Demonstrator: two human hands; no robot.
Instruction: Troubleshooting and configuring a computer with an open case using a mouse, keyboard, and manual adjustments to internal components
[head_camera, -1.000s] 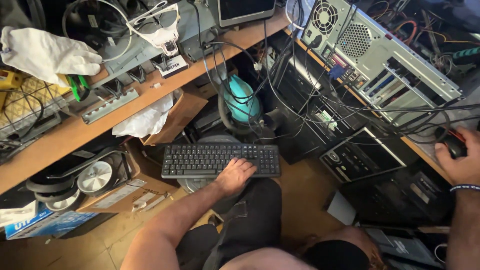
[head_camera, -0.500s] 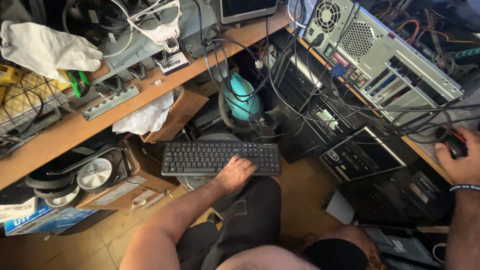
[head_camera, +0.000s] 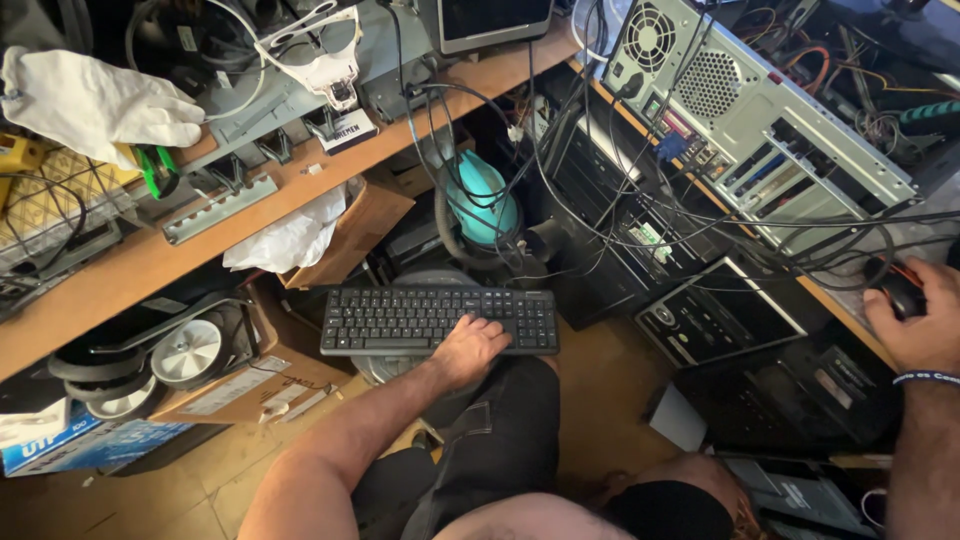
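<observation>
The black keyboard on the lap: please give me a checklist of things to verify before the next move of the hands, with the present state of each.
1. Black flat keyboard sits level across the knee: ok, though only partly supported.
2. Left hand rests on the keyboard's near edge: ok.
3. Right hand covers the small dark mouse on the wooden bench edge: ok.
4. Black cables hang loose across the open grey metal computer case, close to the mouse: not ok.
5. Keyboard's own cable connected: cannot tell.
6. Screen at the top edge readable: cannot tell, mostly cut off.
</observation>
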